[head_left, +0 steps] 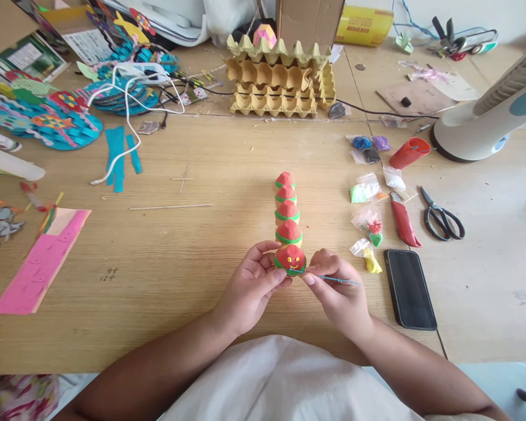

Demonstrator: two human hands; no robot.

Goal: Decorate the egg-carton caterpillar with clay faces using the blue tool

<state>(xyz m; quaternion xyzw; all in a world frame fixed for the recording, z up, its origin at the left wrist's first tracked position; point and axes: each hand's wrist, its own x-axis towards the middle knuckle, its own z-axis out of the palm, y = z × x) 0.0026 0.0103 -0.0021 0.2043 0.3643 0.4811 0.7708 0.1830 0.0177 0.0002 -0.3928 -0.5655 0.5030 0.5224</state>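
An egg-carton caterpillar (289,232) with red humps and green bands runs away from me down the middle of the table. Its near end has a red face with yellow eyes and a yellow smile (293,258). My left hand (256,280) is closed on this head from the left, the thumb at its lower edge. Pinched in my right hand (336,286) is a thin blue stick-like tool (333,278), its tip touching the face just below the mouth. Small bags of coloured clay, with yellow clay (371,260) nearest, lie to the right.
Right of the clay lie a red utility knife (404,221), black scissors (442,215), a phone (411,289) and a red cup (410,153). Egg cartons (274,104) stand at the back. A white cable (129,117), blue strips (115,158) and pink paper (41,263) are on the left.
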